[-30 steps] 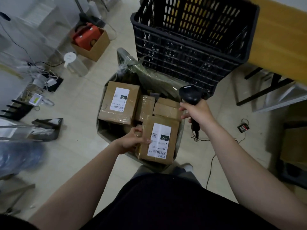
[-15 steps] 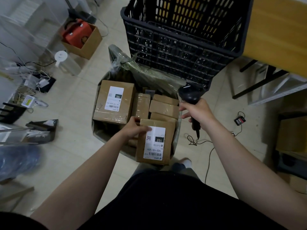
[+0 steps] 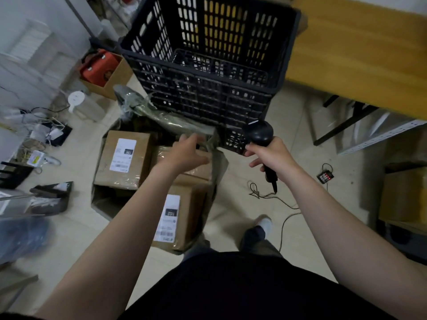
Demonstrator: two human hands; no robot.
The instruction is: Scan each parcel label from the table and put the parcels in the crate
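Your left hand (image 3: 184,153) is spread and empty: that's the picking side
Nearest you, the brown cardboard parcel with a white label (image 3: 191,204) lies between you and that hand, long axis running away from you; the hand hovers over the small taped brown parcels (image 3: 199,169). Your right hand (image 3: 272,158) is wrapped round the black handheld scanner (image 3: 258,132), just right of them. The black slotted plastic crate (image 3: 208,100) sits straight beyond

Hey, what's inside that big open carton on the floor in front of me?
Brown parcels lie in the carton: a left parcel and a near parcel, both labelled, and taped parcels under the left hand. The arm and top parcels hide anything deeper.
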